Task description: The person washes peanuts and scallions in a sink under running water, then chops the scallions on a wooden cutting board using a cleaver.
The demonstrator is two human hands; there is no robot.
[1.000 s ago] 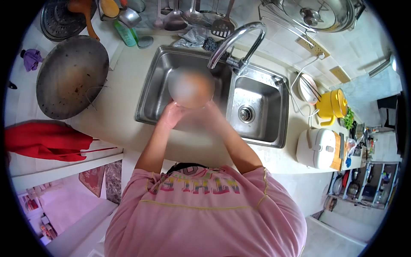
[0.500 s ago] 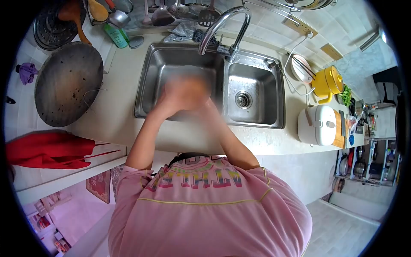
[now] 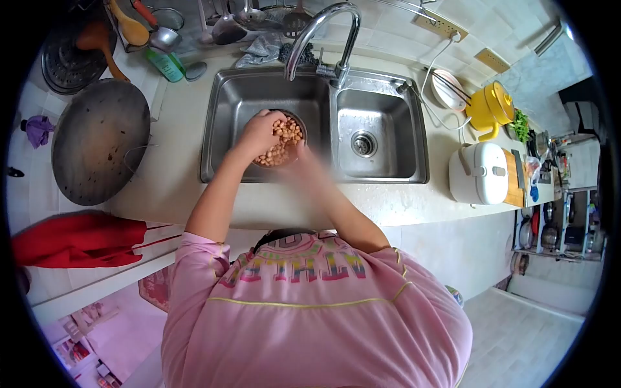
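A round bowl (image 3: 305, 127) with a thin rim holds many light brown peanuts (image 3: 289, 131) and sits low in the left basin of the sink (image 3: 226, 123). My left hand (image 3: 257, 134) is closed over the bowl's left side, its fingers curled near the far rim and partly hidden. At the near right edge of the bowl is my right hand (image 3: 309, 169), smeared by motion, so its fingers cannot be made out. Above the left basin, the chrome faucet (image 3: 292, 61) arches with no water seen coming out.
Left of the sink a large wok (image 3: 100, 142) leans by the wall, with a green bottle (image 3: 167, 64) behind. On the right counter are a white rice cooker (image 3: 479, 173), a yellow pot (image 3: 490, 107) and a white dish (image 3: 447, 89). Ladles (image 3: 228, 29) hang at the back.
A blur over both hands has cleared, and the bowl with peanuts now shows between them. My right hand has shifted toward me. The view has tilted slightly.
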